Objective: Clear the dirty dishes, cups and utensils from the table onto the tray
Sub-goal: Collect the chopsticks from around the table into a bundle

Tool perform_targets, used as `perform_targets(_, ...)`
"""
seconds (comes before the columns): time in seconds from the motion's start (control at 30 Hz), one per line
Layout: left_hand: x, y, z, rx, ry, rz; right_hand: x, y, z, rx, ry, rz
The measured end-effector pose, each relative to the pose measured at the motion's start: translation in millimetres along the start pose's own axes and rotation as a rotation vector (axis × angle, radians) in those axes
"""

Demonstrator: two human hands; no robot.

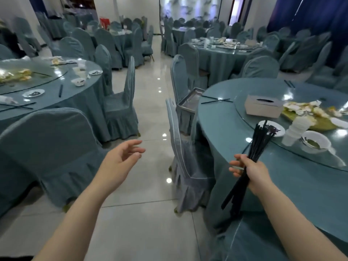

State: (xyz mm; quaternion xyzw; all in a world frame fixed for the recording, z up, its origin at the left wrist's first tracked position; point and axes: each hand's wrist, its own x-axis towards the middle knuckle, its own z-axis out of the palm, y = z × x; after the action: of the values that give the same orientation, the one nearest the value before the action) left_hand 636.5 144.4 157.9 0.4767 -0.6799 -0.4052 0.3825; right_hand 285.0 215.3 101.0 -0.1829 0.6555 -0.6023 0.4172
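- Right hand (251, 171) had a tight grip on a bundle of thin black chopsticks (253, 147), held over the near edge of the round teal-clothed bench (301, 185).
- Left hand (122, 157) hung empty, grip wide.
- I'd carry them tips-up to the shallow metal tray (190, 98) on a chair at the bench's far-left edge.
- Tray's partly hidden behind chairs; plates at the right edge cut off.
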Motion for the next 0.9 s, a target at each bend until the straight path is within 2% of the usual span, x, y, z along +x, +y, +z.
perform_targets(0.33,197,-15,34,-0.047,-0.240,0.142,105,-12,32,-0.266,0.229,-0.005)
perform_targets(0.53,298,-28,73,-0.076,-0.485,0.185,131,8,45,-0.523,0.420,0.028)
perform_targets(0.63,334,-25,107,-0.095,-0.560,0.211,140,16,41,-0.602,0.507,0.070)
perform_targets(0.9,390,-26,225,-0.053,-0.824,0.235,185,7,-11,-0.818,0.607,0.207)
